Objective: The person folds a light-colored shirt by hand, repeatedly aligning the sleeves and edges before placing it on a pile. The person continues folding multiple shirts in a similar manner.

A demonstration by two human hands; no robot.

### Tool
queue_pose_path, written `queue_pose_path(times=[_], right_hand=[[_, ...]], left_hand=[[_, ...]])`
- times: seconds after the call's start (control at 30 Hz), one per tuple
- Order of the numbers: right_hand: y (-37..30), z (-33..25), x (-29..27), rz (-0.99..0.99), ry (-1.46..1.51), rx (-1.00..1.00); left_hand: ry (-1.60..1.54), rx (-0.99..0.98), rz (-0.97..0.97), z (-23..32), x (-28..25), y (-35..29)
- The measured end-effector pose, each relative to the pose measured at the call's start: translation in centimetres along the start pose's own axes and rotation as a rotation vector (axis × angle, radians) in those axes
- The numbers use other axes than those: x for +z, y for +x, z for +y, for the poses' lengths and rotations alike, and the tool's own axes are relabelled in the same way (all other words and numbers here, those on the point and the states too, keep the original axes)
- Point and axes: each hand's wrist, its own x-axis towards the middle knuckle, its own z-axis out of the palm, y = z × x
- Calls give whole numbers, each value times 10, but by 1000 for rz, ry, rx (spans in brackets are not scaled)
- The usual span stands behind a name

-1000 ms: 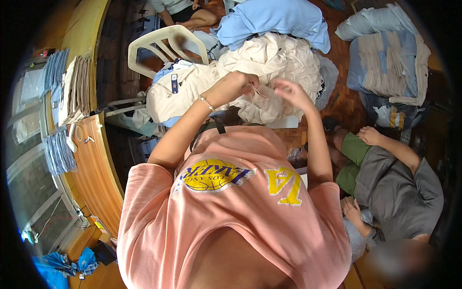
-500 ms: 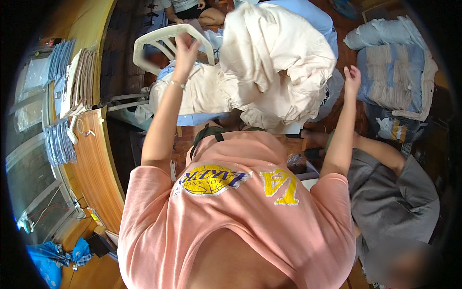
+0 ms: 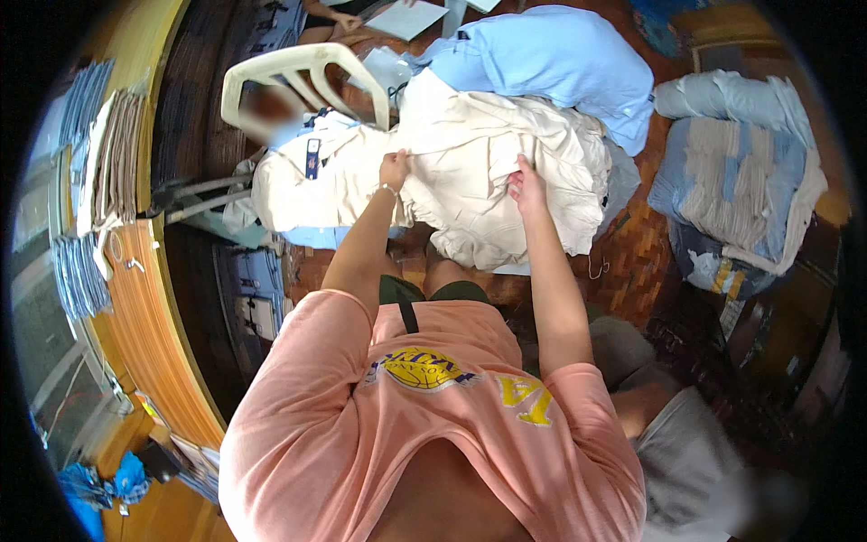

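A cream cloth garment (image 3: 470, 135) lies spread and wrinkled over the pile in front of me. My left hand (image 3: 395, 170) pinches its left part, with the fingertips pressed together. Over its right part hovers my right hand (image 3: 527, 188), palm turned inward and fingers slightly bent and apart; whether the fingertips touch the cloth is hard to see. Left of it rests another cream garment (image 3: 284, 185) with a dark tag (image 3: 312, 161), on the seat of a white plastic chair (image 3: 237, 79).
Light blue cloth (image 3: 551, 54) is heaped behind the pile. Bundled blue and beige garments (image 3: 722, 181) stand at the right. Shelves with folded clothes (image 3: 113, 167) line the left. A person in grey clothing (image 3: 691, 461) sits close at my right; another person's hand (image 3: 348, 20) shows at the back.
Both my hands have come down and inward onto the cream cloth. The bulky raised cloth now lies flatter, and more light blue cloth shows behind it. A white sheet now shows near the far person.
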Motion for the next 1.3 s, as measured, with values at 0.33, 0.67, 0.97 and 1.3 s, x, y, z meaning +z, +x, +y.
queue_pose_path(times=[0.33, 0.67, 0.97, 1.3], right_hand=[[-22, -12, -38, -265, 505, 303], [-144, -101, -81, -160, 157, -548], [-263, -104, 30, -279, 266, -681], [-233, -67, 132, -180, 178, -597]], left_hand=[[-312, -535, -189, 27, 59, -47], [-1067, -330, -61, 82, -183, -87], [-756, 256, 52, 167, -409, -88], [-671, 437, 197, 189, -513, -25]])
